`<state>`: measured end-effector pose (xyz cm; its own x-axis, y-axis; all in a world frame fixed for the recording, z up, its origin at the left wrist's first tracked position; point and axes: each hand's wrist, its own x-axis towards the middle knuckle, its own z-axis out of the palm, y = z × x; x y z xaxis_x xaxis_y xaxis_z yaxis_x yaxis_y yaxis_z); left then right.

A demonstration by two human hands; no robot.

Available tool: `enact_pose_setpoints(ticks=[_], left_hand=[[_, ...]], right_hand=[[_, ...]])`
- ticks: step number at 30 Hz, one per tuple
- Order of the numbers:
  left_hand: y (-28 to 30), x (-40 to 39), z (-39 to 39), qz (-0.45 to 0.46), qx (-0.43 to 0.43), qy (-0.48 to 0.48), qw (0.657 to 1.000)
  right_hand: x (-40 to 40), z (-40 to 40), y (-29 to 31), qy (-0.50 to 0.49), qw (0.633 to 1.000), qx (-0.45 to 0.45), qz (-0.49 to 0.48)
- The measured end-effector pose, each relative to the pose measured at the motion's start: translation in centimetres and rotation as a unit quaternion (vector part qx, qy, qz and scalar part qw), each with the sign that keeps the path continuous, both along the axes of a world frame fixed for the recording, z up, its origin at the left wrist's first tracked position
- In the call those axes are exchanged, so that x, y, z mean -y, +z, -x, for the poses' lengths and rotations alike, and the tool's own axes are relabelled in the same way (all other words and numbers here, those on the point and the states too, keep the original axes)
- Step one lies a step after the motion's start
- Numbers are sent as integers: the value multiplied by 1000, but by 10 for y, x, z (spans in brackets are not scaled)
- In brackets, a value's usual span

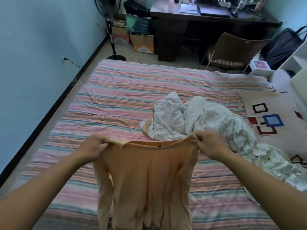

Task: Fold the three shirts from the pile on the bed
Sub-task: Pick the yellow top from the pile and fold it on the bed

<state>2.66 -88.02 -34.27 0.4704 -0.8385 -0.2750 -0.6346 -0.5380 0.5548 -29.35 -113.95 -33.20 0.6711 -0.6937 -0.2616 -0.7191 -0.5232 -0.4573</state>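
Orange shirt [149, 180] by its top edge in both hands' grip

Blue walls [33, 47], dark desk [191, 17], brown chair [232, 47].

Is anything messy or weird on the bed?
Yes: the white clothes lie crumpled in a heap on the striped bedsheet, unfolded. The orange shirt hangs held up by the left hand and right hand.
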Motion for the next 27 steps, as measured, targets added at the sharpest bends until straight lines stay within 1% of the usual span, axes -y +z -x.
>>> enact_pose_setpoints(ticks=[2, 5, 8, 12, 15, 17, 18, 19, 21, 23, 25, 27], left_hand=[[-19, 17, -8, -31, 18, 2, 999], [-46, 41, -24, -63, 17, 21, 998], [-70, 65, -38, -69, 21, 40, 997], [-108, 99, -56, -87, 48, 38, 994], [-138, 123, -71, -92, 68, 55, 992], [-163, 137, -78, -94, 75, 98, 988], [-178, 143, -81, -92, 63, 125, 986], [-192, 149, -82, -86, 31, 155, 984], [-220, 161, -82, -70, -71, 214, 972], [-242, 175, -82, -38, -155, 264, 951], [-261, 190, -82, 3, -203, 303, 931], [-279, 205, -84, 35, -227, 336, 914]], right_hand=[[12, -13, -18, -11, 1000, -22, -12], [32, -35, -46, -42, 998, -21, -42], [46, -55, -71, -100, 994, -6, -54], [60, -78, -117, -212, 974, 13, -81], [70, -96, -155, -246, 965, 29, -90], [79, -108, -178, -264, 958, 49, -95], [84, -114, -191, -270, 956, 51, -101], [90, -120, -203, -275, 953, 55, -113], [105, -131, -230, -284, 947, 61, -139], [121, -139, -257, -278, 948, 60, -144], [133, -147, -276, -252, 956, 62, -135], [142, -156, -290, -217, 967, 48, -125]])
